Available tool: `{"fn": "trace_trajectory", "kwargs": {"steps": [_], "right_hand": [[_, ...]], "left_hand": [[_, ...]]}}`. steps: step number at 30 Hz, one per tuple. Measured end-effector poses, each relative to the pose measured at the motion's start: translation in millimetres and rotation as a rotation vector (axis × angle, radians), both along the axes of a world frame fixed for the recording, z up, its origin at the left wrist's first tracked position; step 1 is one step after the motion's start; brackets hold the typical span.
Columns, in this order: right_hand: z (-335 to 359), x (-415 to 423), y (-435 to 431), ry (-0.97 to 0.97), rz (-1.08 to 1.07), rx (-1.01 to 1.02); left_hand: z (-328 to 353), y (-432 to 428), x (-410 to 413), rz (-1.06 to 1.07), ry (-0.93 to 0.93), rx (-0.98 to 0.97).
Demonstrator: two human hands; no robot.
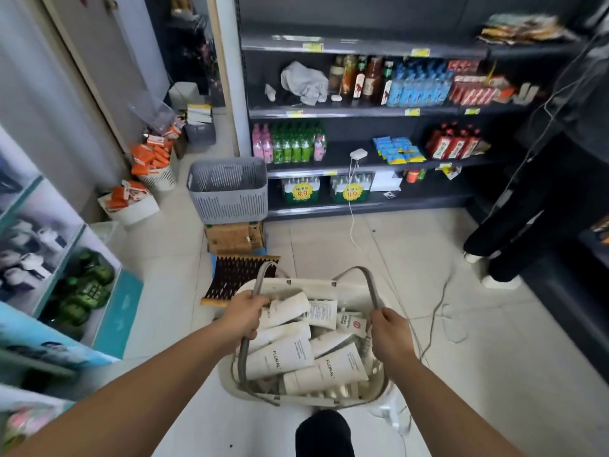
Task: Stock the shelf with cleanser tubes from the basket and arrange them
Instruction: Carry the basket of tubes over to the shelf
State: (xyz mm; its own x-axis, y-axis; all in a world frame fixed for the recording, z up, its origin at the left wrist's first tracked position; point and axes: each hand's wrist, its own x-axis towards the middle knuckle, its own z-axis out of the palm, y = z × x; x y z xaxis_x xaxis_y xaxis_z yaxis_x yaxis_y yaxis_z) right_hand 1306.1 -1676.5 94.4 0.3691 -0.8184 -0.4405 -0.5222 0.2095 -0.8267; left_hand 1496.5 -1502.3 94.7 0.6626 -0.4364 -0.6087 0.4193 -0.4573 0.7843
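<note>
**Basket held by both handles, lower centre of frame**

The cream basket [379,387] sits in the lower centre of the frame, above the tiled floor [494,374]. It is filled with white cleanser tubes [280,357] lying at mixed angles, several printed "FLORAL".

The left hand [245,315] is wrapped around the left grey handle [258,285], fingers curled fully over the bar. The right hand [390,334] is wrapped in the same way around the right grey handle [369,282]. Both handles stand raised above the basket rim.

The dark shelf unit [362,110] fills the upper centre and upper right of the frame. Its tiers carry bottles, blue packs and red packs; a crumpled white cloth [304,80] lies on the left of the second tier. A grey slotted basket [227,189] stands on cardboard boxes [234,237] just left of the shelf unit's lower end. A second person's dark-clothed legs [514,219] stand at the right edge. A white cable [352,209] hangs from the shelf to the floor.
</note>
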Motion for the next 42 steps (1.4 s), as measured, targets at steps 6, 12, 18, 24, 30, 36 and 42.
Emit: {"fn": "trace_trajectory", "kwargs": {"steps": [6, 12, 18, 24, 30, 36, 42], "right_hand": [[-10, 68, -91, -0.004, 0.068, 0.043], [16, 139, -186, -0.042, 0.174, 0.019], [33, 213, -245, -0.09, 0.222, 0.018], [26, 285, -290, -0.078, 0.234, 0.043], [14, 387, -328, -0.017, 0.288, 0.051], [19, 483, -365, -0.014, 0.363, 0.049], [40, 576, -391, -0.048, 0.439, 0.035]], "left_hand": [[-4, -85, 61, 0.072, -0.03, 0.055], [11, -149, 113, 0.216, -0.033, 0.017], [32, -198, 167, 0.31, -0.026, -0.054], [30, -237, 235, 0.291, -0.041, -0.064], [7, -274, 330, 0.359, 0.029, -0.064], [14, -301, 411, 0.43, 0.064, -0.081], [42, -314, 481, 0.542, 0.045, -0.111]]}}
